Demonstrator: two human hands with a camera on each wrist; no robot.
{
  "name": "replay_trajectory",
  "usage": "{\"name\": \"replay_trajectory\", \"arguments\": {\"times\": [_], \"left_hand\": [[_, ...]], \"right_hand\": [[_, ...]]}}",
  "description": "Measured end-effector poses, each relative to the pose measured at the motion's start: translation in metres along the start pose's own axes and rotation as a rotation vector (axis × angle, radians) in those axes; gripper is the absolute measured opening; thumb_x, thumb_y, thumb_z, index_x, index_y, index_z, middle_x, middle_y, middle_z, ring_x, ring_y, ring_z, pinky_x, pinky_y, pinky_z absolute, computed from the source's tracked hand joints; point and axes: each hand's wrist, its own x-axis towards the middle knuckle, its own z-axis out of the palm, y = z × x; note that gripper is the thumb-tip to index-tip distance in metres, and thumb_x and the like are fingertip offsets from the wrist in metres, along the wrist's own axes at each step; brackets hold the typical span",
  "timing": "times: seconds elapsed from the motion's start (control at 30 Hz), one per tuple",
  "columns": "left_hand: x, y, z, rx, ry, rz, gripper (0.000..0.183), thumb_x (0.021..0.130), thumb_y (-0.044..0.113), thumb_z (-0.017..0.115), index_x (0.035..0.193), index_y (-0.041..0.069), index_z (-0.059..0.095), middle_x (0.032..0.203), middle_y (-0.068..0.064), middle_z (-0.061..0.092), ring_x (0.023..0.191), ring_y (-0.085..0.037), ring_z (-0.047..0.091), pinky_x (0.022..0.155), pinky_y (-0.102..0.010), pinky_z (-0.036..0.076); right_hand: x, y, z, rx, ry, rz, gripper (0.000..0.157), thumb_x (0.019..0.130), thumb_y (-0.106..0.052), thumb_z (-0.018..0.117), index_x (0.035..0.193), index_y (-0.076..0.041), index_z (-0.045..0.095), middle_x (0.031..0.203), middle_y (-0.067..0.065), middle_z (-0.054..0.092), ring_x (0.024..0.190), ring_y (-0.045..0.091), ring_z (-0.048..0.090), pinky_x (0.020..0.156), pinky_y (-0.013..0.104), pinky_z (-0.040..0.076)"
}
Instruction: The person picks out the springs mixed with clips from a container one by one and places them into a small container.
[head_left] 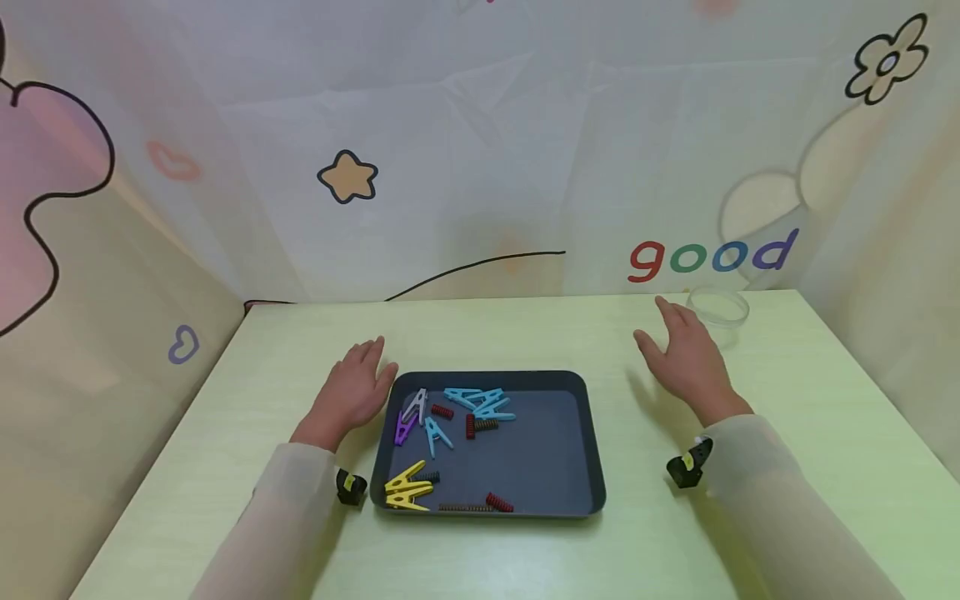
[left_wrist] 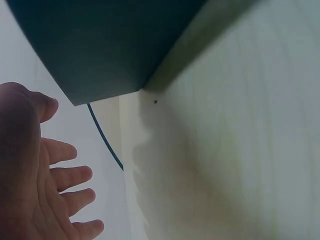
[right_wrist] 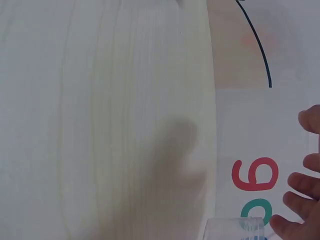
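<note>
A pale worktop carries a shallow dark tray set between two bare hands, the grips I follow from a distance. In the tray lie clips: a cluster of light blue clips towards the far side and one more apart, a grey clip and a purple clip by the left wall, and two yellow clips in the near left corner. Red springs and dark springs lie among them.

On progress, I judge no piece is being handled: clips and springs share the tray, loosely mixed. Whether this is a start, a pause or a finish, I cannot tell.

My left grip is wide and holds nothing, just beside the tray's far left corner, with the clips to its right. My right grip, also wide and holding nothing, is raised above the worktop, well apart from the tray; a clear dish stands near its fingers.
</note>
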Motion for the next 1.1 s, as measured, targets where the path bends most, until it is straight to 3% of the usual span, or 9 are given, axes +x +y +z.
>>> {"name": "replay_trajectory", "arguments": {"times": [0.23, 1.1], "left_hand": [[-0.007, 0.005, 0.000, -0.012, -0.004, 0.006, 0.064, 0.104, 0.042, 0.031, 0.154, 0.003, 0.021, 0.156, -0.023, 0.027, 0.145, -0.042, 0.022, 0.118, -0.056, 0.019], [-0.033, 0.008, 0.004, -0.049, -0.003, 0.037, 0.060, 0.103, 0.038, 0.037, 0.147, -0.002, 0.034, 0.151, -0.023, 0.038, 0.139, -0.042, 0.036, 0.114, -0.054, 0.030]], "right_hand": [[0.001, 0.006, 0.000, 0.041, 0.078, 0.000, 0.067, 0.100, -0.040, 0.043, 0.152, -0.002, 0.024, 0.149, 0.030, 0.029, 0.136, 0.049, 0.031, 0.109, 0.064, 0.028], [0.011, 0.026, -0.007, 0.082, 0.161, 0.074, 0.067, 0.100, -0.038, 0.044, 0.154, -0.006, 0.021, 0.152, 0.029, 0.025, 0.135, 0.052, 0.029, 0.107, 0.067, 0.028]]}}
